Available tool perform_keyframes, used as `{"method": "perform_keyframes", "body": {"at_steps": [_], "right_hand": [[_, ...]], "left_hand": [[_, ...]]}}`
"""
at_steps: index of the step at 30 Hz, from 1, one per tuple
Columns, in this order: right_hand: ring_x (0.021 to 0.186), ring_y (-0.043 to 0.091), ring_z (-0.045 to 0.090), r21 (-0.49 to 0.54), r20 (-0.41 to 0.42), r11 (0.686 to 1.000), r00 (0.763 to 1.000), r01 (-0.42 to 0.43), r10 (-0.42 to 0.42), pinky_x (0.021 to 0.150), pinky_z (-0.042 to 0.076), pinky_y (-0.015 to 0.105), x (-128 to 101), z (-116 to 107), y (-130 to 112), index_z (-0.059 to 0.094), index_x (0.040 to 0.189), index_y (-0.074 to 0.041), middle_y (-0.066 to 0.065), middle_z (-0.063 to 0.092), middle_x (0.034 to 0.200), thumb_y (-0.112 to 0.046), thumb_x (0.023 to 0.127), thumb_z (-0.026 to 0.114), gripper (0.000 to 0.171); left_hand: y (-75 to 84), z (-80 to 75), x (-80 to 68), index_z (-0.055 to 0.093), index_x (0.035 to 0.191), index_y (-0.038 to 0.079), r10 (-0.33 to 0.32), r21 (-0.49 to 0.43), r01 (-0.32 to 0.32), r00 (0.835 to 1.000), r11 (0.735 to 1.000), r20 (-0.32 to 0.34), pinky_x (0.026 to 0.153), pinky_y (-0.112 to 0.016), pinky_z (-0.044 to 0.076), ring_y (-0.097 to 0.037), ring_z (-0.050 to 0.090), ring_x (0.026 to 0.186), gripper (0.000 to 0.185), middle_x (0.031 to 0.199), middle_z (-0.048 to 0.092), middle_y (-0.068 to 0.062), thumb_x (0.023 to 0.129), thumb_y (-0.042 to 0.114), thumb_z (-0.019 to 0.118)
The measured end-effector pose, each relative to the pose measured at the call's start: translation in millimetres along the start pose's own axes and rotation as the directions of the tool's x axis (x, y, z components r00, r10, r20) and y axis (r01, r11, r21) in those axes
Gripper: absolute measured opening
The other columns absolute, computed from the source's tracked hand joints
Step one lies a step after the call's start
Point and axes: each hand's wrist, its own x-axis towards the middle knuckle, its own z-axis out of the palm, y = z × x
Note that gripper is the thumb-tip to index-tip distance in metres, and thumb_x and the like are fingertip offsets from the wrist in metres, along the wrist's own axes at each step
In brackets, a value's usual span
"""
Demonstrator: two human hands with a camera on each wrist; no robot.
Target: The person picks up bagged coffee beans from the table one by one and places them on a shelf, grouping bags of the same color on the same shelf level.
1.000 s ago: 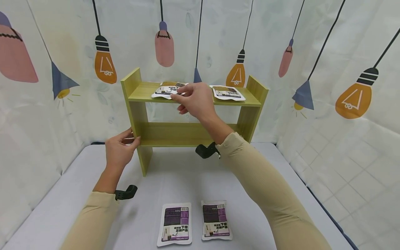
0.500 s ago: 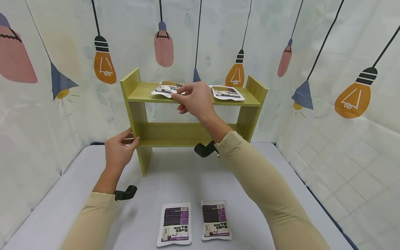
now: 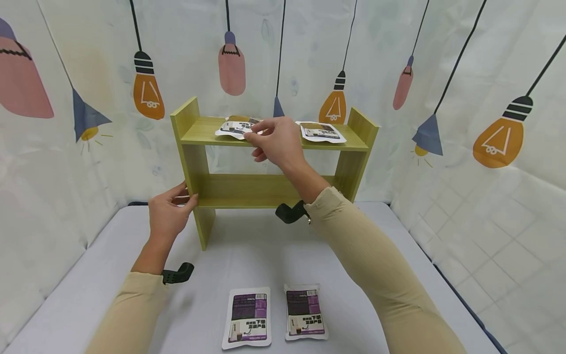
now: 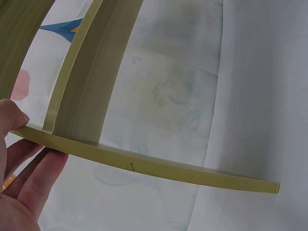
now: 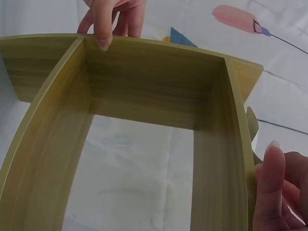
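A small wood-look shelf rack (image 3: 265, 201) stands on the white table. My left hand (image 3: 170, 211) grips the edge of its left side panel; in the left wrist view, the thumb lies on one face and the fingers (image 4: 45, 180) on the other. My right hand (image 3: 280, 142) is at the top board, thumb and forefinger pinching the right edge of a white pouch with a gold-brown label (image 3: 234, 129). The right wrist view shows the right thumb (image 5: 272, 178) beside the top board, with only a sliver of the pouch visible. A similar pouch (image 3: 322, 132) lies right of the hand.
Two white pouches with purple labels lie on the table in front of the rack: the left pouch (image 3: 247, 318) and the right pouch (image 3: 306, 312). Light curtains (image 3: 177, 29) printed with hanging lamps surround the table behind and at both sides.
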Motion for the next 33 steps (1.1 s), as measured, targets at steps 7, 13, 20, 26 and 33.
{"method": "perform_keyframes", "body": {"at_steps": [7, 13, 20, 26, 33], "right_hand": [[0.056, 0.021, 0.073, 0.057, -0.023, 0.997, 0.999, 0.045, -0.044, 0.058, 0.062, 0.032, -5, -3, 8, 0.08, 0.107, -0.008, 0.008, 0.077, 0.077, -0.022, 0.088, 0.082, 0.024], [0.056, 0.025, 0.073, 0.163, -0.032, 0.983, 0.996, 0.085, -0.081, 0.057, 0.062, 0.036, -11, -6, 16, 0.079, 0.109, -0.006, 0.012, 0.077, 0.078, -0.022, 0.086, 0.084, 0.029], [0.058, 0.027, 0.073, 0.219, -0.017, 0.971, 0.995, 0.099, -0.098, 0.06, 0.064, 0.038, -24, -9, 23, 0.081, 0.105, -0.009, 0.01, 0.078, 0.079, -0.024, 0.085, 0.085, 0.025], [0.063, 0.029, 0.073, 0.233, 0.004, 0.967, 0.994, 0.104, -0.108, 0.063, 0.064, 0.038, -36, -12, 30, 0.08, 0.107, -0.009, 0.01, 0.078, 0.083, -0.025, 0.085, 0.085, 0.027], [0.067, 0.024, 0.075, 0.283, 0.046, 0.956, 0.994, 0.077, -0.094, 0.069, 0.065, 0.037, -53, -14, 47, 0.079, 0.112, -0.008, 0.011, 0.08, 0.091, -0.023, 0.087, 0.083, 0.029]], "left_hand": [[0.7, 0.8, -0.4, 0.064, 0.138, 0.012, -0.01, -0.008, 0.01, 1.0, 1.0, 0.007, 0.067, 0.002, 0.044, -0.042, 0.075, 0.094, 0.046, 0.118, 0.075, -0.021, 0.093, 0.014, 0.073], [1.0, 1.6, -0.2, 0.064, 0.138, 0.011, -0.007, -0.006, 0.007, 1.0, 1.0, 0.012, 0.067, 0.002, 0.044, -0.042, 0.075, 0.094, 0.046, 0.119, 0.075, -0.021, 0.093, 0.013, 0.072], [0.5, 0.8, 0.0, 0.065, 0.138, 0.011, -0.003, -0.001, 0.003, 1.0, 1.0, 0.007, 0.067, 0.002, 0.044, -0.041, 0.075, 0.094, 0.045, 0.117, 0.075, -0.021, 0.093, 0.013, 0.073], [1.8, 0.1, 0.2, 0.065, 0.137, 0.011, -0.008, 0.006, 0.008, 1.0, 1.0, 0.002, 0.067, 0.003, 0.043, -0.041, 0.075, 0.095, 0.045, 0.117, 0.075, -0.021, 0.093, 0.013, 0.073], [1.2, 0.9, 0.5, 0.065, 0.138, 0.011, -0.012, 0.008, 0.012, 1.0, 1.0, 0.003, 0.067, 0.003, 0.043, -0.041, 0.075, 0.095, 0.045, 0.118, 0.075, -0.021, 0.093, 0.013, 0.073]]}}
